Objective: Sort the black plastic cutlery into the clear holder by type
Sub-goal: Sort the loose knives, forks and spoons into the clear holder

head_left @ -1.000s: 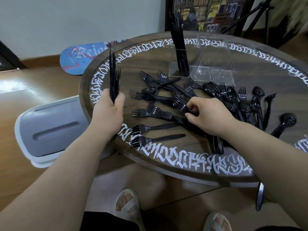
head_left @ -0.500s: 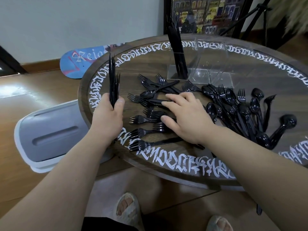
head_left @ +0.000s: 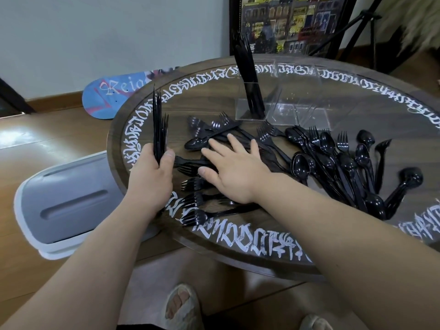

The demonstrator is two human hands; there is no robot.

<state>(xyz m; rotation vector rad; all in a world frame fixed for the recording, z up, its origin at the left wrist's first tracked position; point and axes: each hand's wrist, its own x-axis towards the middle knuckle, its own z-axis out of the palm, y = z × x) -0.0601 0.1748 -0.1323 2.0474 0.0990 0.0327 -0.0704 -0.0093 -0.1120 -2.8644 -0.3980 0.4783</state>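
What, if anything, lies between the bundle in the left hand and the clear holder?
Nothing upright blocks it. The left hand grips its bundle of cutlery above the table; only loose forks lie flat between it and the clear holder.

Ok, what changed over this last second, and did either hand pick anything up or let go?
The right hand left the middle of the pile, where its fingers were curled on a piece, and moved left; it now lies flat with fingers spread on the loose forks, gripping nothing. The left hand kept its upright bundle. The holder and spoons stayed put.
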